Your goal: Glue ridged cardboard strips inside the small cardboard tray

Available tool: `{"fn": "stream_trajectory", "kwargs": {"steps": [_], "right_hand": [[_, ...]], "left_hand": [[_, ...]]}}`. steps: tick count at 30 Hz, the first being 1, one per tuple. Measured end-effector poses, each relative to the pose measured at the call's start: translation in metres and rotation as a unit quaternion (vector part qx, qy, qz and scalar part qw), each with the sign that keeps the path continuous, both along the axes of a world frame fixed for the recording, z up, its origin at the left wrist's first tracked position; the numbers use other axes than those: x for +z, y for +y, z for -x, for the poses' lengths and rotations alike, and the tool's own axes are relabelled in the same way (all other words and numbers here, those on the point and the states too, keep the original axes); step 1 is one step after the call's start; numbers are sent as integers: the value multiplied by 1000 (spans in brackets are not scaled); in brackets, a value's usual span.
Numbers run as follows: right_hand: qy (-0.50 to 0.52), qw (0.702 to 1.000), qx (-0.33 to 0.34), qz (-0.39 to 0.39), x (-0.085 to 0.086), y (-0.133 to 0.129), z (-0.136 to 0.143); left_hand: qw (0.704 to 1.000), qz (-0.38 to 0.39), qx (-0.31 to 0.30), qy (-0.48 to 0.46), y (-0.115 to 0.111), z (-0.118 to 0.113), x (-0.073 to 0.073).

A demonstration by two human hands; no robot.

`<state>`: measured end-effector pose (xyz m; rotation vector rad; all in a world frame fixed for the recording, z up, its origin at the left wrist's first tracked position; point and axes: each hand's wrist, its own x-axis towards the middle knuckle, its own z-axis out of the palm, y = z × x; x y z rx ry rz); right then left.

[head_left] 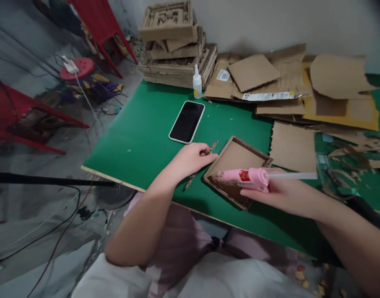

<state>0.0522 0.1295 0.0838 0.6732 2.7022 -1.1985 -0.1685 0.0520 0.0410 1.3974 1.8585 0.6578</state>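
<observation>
My right hand (280,188) is closed around a pink hot glue gun (255,179), with a clear glue stick (292,176) poking out of its back. The gun's nozzle end is over the left side of a shallow cardboard tray (239,153) with raised strip walls. Just left of the tray, my left hand (196,159) pinches a thin corrugated cardboard strip (191,180) between thumb and fingers. Part of the strip is hidden by that hand. Beyond the left hand lies a white-edged phone (187,122), dark screen up.
Stacked cardboard frames (174,62) stand at the back of the green table (134,124), beside a small white bottle (197,82). Flat cardboard pieces (255,72) and scraps cover the back right. Red chairs (99,25) and a red stool (76,68) with a power strip are at left.
</observation>
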Motion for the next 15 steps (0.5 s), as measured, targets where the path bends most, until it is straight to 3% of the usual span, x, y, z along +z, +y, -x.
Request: {"fn": "stream_trajectory", "kwargs": {"steps": [7,15], "right_hand": [[-24,998,19,56,-4,3,4],[-26,999,37,17,-11,2,5]], "left_hand": [[999,18,-22,22,-1,-3,-6],[999,15,-18,39,-2,-5,-7]]}}
